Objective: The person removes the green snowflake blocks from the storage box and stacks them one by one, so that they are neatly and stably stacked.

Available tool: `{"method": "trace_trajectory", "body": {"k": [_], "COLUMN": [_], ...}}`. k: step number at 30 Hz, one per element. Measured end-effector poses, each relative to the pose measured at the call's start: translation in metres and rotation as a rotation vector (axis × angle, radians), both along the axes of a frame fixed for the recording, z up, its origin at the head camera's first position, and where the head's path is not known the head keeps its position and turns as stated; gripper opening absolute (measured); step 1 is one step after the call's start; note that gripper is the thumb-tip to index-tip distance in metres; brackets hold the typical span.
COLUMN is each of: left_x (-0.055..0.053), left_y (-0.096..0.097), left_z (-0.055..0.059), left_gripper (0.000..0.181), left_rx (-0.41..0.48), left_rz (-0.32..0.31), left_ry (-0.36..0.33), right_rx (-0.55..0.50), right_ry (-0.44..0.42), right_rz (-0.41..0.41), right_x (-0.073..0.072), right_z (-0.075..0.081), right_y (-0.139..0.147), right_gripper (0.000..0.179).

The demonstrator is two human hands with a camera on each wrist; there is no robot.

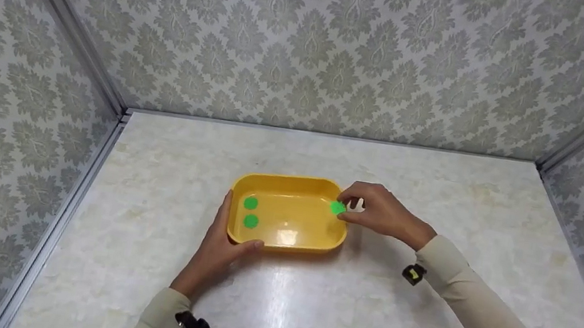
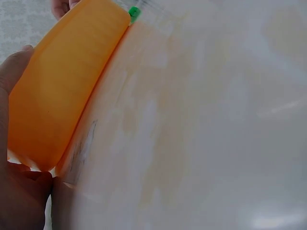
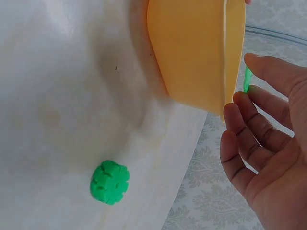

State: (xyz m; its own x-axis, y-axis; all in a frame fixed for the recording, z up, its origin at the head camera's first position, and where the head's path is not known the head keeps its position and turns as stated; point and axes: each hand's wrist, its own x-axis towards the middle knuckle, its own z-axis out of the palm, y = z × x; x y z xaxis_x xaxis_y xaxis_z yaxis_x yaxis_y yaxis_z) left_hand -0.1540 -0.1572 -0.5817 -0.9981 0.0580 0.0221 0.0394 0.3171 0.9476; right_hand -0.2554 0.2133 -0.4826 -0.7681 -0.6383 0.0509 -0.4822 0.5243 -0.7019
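Note:
A yellow plastic tub sits on the table. Two green discs lie flat inside it, one behind the other near its left end. My left hand grips the tub's left end, its thumb over the near rim and fingers along the outer side. Between thumb and fingertips, my right hand pinches another green notched disc over the tub's right end. That disc shows edge-on in the right wrist view, close to the rim. A short stack of green notched discs stands on the table beside the tub.
The marbled white table is bordered at the back and sides by patterned panels with grey metal edging. Small black devices are strapped at both wrists.

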Motion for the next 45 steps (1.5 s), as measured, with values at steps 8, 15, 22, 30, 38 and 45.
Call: {"method": "trace_trajectory", "body": {"k": [8, 15, 22, 30, 38, 45], "left_x": [0.000, -0.001, 0.000, 0.000, 0.000, 0.000], "left_y": [-0.001, 0.000, -0.001, -0.001, -0.001, -0.001], "left_z": [-0.001, -0.001, -0.001, -0.003, -0.001, -0.002], "left_gripper": [0.130, 0.130, 0.129, 0.130, 0.130, 0.130], "left_rx": [0.002, 0.007, 0.019, 0.011, 0.025, 0.031], "left_rz": [-0.006, -0.005, -0.010, -0.008, -0.003, -0.014], "left_ry": [0.003, -0.004, 0.009, 0.020, 0.018, 0.026], "right_rx": [0.018, 0.009, 0.020, 0.020, 0.018, 0.029], "right_ry": [0.018, 0.017, -0.005, -0.029, -0.025, -0.021], "right_rz": [-0.042, -0.076, -0.107, -0.145, -0.179, -0.209], "right_x": [-0.003, -0.002, -0.001, 0.000, 0.001, -0.001], "right_z": [-0.004, -0.010, -0.015, -0.025, -0.034, -0.040], "right_y": [0.015, 0.031, 0.045, 0.057, 0.069, 0.079], "right_gripper": [0.025, 0.024, 0.025, 0.025, 0.025, 0.028]}}
